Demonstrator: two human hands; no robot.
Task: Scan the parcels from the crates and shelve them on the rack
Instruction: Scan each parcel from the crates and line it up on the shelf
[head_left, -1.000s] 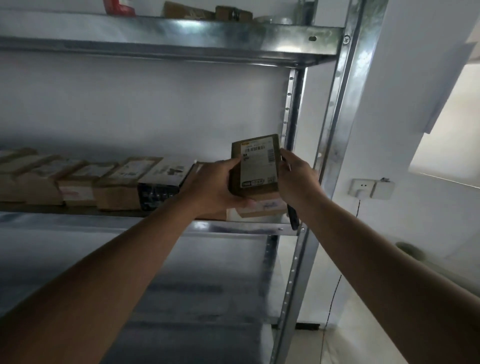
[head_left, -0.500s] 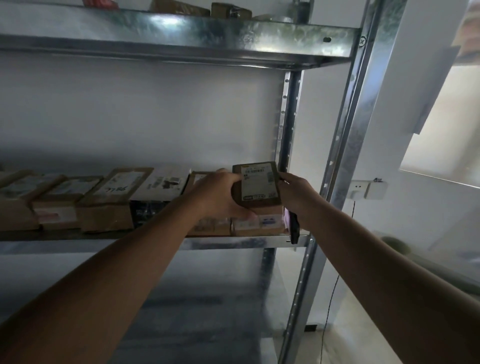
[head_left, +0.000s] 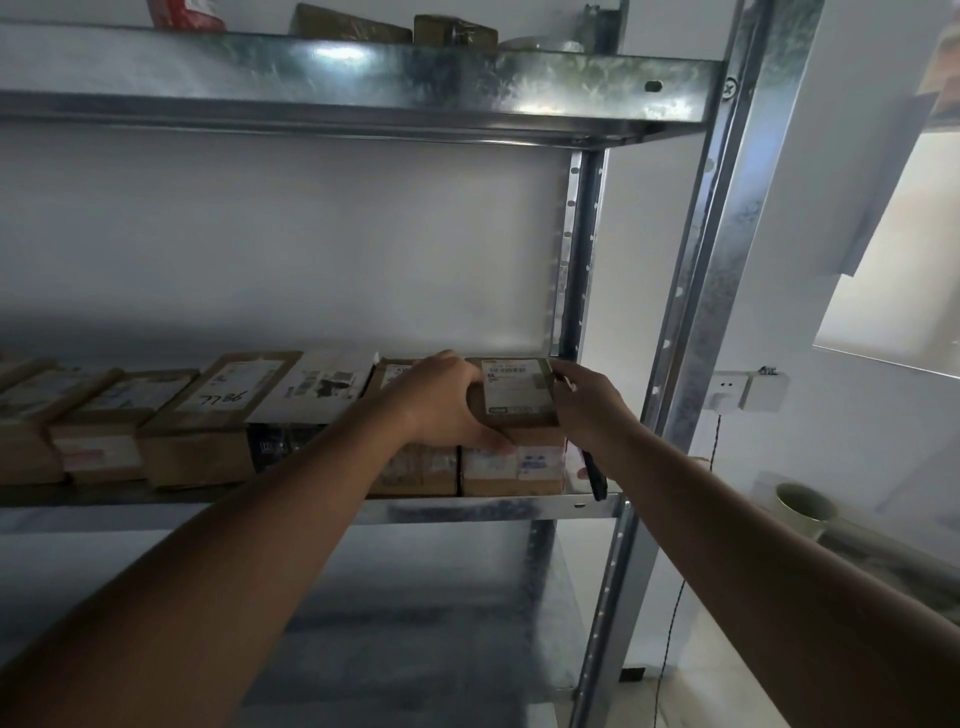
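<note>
Shelving step in hand. Left hand (head_left: 447, 402) grips the parcel (head_left: 514, 387) by its left side; right hand (head_left: 587, 405) touches its right edge while also holding a dark slim device (head_left: 595, 475) (probably the scanner). Parcel sits atop the end box (head_left: 511, 462) on the middle shelf (head_left: 493, 506), beside the rack upright (head_left: 569, 260). Next: square it up, release both hands.
</note>
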